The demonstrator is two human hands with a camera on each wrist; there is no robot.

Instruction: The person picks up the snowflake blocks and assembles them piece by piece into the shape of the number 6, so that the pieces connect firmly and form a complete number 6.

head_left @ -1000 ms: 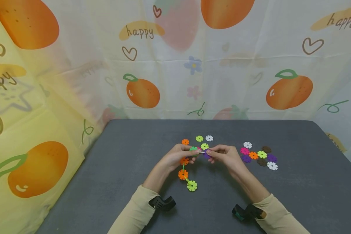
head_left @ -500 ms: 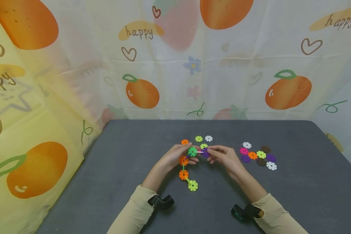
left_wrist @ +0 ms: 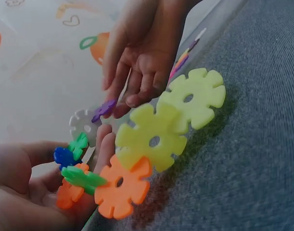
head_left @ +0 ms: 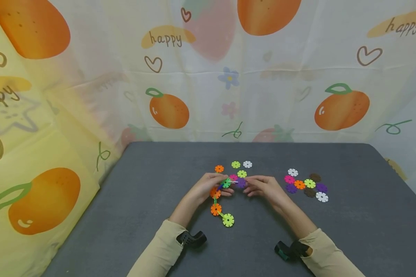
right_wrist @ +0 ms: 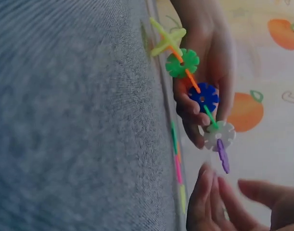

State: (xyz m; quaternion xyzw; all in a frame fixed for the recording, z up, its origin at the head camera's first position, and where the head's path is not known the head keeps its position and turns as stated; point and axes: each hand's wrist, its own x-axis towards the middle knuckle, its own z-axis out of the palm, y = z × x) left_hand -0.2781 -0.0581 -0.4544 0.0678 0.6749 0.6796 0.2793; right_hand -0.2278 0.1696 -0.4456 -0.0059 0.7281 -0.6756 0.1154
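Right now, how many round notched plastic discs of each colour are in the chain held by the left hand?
Yellow-green discs: 2
Orange discs: 2
Green discs: 2
Blue disc: 1
White disc: 1
Purple disc: 1
Total: 9

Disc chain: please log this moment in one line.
left hand: holds disc chain; right hand: near chain's purple disc; other discs: on table

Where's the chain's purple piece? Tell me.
In the head view, the purple piece ends the chain, between left hand and right hand, joined to the white piece.
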